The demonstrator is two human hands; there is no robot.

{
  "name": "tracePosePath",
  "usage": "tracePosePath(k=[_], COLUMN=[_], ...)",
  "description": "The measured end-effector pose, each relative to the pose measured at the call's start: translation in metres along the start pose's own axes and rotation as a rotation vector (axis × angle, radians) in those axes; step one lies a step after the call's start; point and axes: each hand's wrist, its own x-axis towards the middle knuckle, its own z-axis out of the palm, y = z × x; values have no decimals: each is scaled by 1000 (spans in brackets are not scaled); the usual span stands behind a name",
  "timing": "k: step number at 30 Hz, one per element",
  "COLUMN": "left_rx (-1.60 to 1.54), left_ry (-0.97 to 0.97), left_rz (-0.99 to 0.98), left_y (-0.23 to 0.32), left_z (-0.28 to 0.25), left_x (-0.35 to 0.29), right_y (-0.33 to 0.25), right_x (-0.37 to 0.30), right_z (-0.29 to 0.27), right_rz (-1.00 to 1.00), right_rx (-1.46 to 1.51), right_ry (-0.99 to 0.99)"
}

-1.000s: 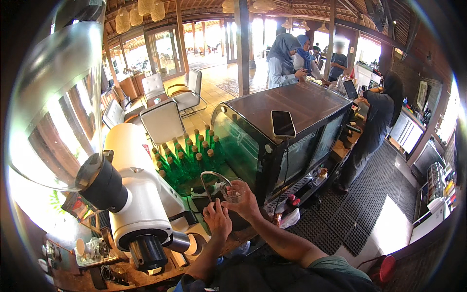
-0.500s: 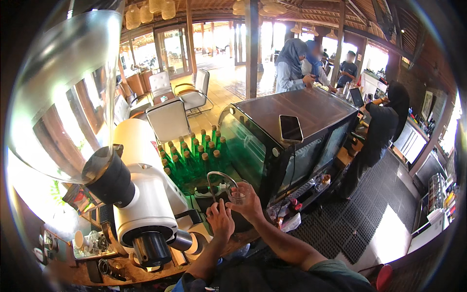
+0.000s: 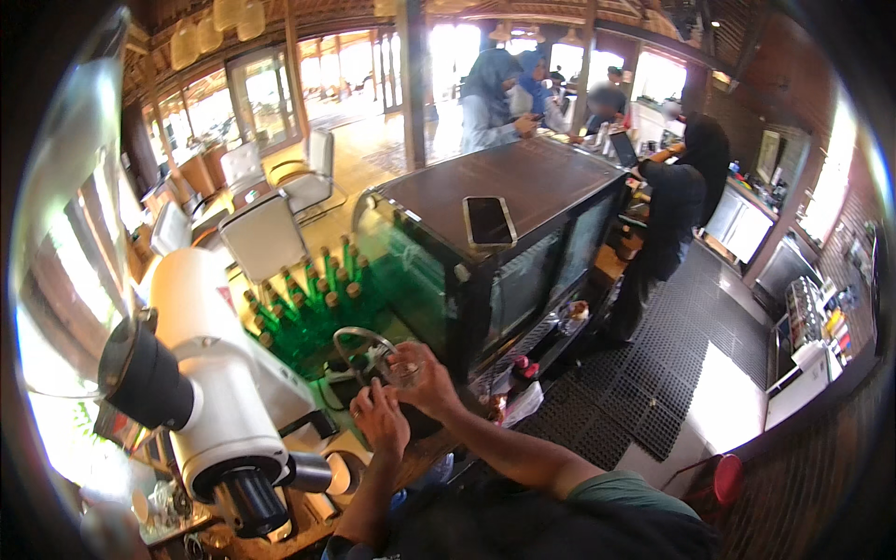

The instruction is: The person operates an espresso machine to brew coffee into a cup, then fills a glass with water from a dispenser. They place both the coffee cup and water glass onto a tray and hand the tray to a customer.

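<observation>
Right hand [image 3: 426, 381] closed round clear glass [image 3: 403, 371], just beside curved metal tap [image 3: 360, 331]; left hand [image 3: 381, 420] part-curled near tap, any hold unclear. We judge step as positioning glass at tap; next move probably calls for steady right grip, glass aligned with tap.

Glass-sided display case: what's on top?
A phone, screen dark, lies on the display case, near the edge closest to the camera. The surface under it is covered; details at the far end are too small to tell.

A café, from its coffee grinder [image 3: 224, 415], glass display case [image 3: 485, 271], green bottles [image 3: 303, 317] and cushioned chairs [image 3: 263, 238].
</observation>
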Motion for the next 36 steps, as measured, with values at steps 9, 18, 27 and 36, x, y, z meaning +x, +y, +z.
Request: tracePosePath(k=[9,18,27,36], left_rx=[8,15,-65,-53], left_ry=[-33,-36,-43,24], left_rz=[-81,-76,-45,-7], left_y=[3,0,-2,-3], left_z=[-1,4,-1,1], left_x=[-1,-3,-3,-3], right_y=[-5,15,39,50], right_x=[-5,-11,-24,-29], right_z=[-3,0,2,2], right_rz=[90,105,73,99], right_rx=[-12,-15,-155,-137], right_ry=[-5,3,-42,-37])
